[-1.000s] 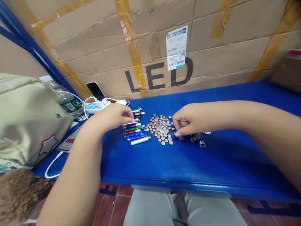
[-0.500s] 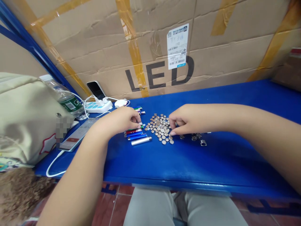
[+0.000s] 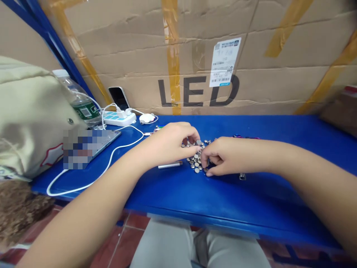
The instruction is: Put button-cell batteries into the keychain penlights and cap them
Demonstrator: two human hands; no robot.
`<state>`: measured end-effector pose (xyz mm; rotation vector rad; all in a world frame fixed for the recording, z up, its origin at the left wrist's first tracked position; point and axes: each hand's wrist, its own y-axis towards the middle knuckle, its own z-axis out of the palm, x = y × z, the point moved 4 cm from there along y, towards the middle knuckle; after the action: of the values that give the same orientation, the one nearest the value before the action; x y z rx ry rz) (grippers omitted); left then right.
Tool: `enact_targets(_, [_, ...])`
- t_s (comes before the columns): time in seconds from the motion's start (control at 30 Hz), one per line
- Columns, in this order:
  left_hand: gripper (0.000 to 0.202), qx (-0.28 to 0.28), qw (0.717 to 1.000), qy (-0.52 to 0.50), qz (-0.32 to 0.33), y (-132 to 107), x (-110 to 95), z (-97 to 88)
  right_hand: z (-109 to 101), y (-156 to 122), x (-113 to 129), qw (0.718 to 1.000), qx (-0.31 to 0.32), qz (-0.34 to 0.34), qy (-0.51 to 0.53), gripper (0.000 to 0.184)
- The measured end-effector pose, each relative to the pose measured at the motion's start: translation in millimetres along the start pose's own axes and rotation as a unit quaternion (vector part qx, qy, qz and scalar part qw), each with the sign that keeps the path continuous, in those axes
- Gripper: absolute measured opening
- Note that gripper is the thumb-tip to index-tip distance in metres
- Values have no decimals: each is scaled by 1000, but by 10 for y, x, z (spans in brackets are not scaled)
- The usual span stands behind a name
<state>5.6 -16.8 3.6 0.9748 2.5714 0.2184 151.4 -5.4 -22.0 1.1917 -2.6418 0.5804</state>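
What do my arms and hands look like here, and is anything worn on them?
Your left hand and right hand are bare, without gloves, and your forearms show no sleeves, and no watch, bracelet or ring that I can see. The only clothing in view is pale trousers below.

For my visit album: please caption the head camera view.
The left hand and right hand meet over a heap of button cells on a blue shelf, beside a silver tube.

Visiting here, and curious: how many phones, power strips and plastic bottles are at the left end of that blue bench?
Phones: 2 (an upright phone and a flat phone, its screen pixelated)
Power strips: 1 (a white power strip)
Plastic bottles: 1 (a plastic water bottle)
Total: 4
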Motion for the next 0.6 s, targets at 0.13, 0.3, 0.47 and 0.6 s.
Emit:
enact_targets(0.13, [10, -2, 999, -31, -13, 5, -16, 7, -8, -19, -11, 1000, 5, 6, 5, 19])
enact_targets(0.3, [10, -41, 997, -58, -20, -6, -4, -21, -162, -93, -2, 995, -82, 9, 55, 14])
enact_targets(0.47, [12, -64, 995, -67, -18, -11, -8, -27, -300, -170, -69, 962, -219, -29, 161, 23])
enact_targets(0.6, [6, -54, 998, -32, 12, 2, -35, 9, -328, -180, -86, 941, -281, -57, 179, 25])
